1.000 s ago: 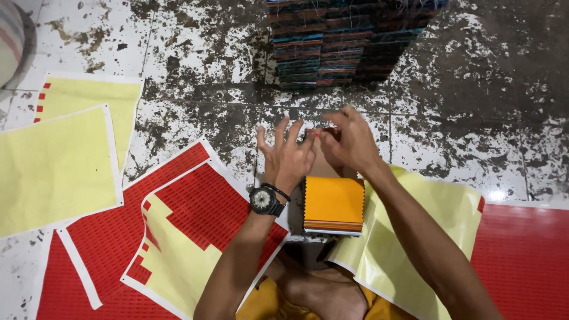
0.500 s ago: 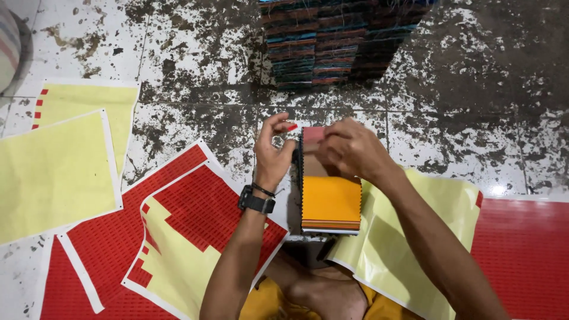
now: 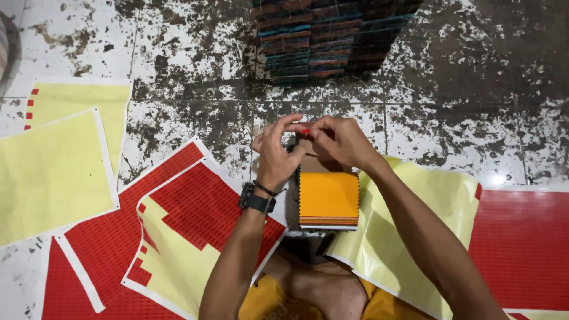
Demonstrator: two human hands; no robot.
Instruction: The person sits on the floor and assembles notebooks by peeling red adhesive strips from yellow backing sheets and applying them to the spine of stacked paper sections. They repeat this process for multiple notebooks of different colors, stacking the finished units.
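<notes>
Both hands meeting over the top end of a small swatch book [image 3: 328, 198], orange top leaf with pinked edges, lying on the tiled floor [image 3: 178, 47] just in front of the knees. Left hand [image 3: 277, 155], with a black wristwatch [image 3: 257, 200], pinching a small red sticker [image 3: 304, 131] between thumb and forefinger; right hand [image 3: 339, 141] with fingers closed on the same red bit from the other side, over the brown card header [image 3: 317, 164]. Best done by keeping the sticker taut between the two pinches, squaring it to the header's edge before any contact, then pressing from one end across to avoid a crease or bubble. Worth holding the book flat and unshifted, since nothing else pins it down. Red sticker sheets [image 3: 195, 207] partly stripped to yellow backing just left of the book, spent yellow backing sheets [image 3: 53, 172] further left, another yellow sheet [image 3: 415, 219] under the right forearm. Dark stack of finished books [image 3: 332, 35] well apart at the top. Exact seating of the sticker hidden by the fingertips.
</notes>
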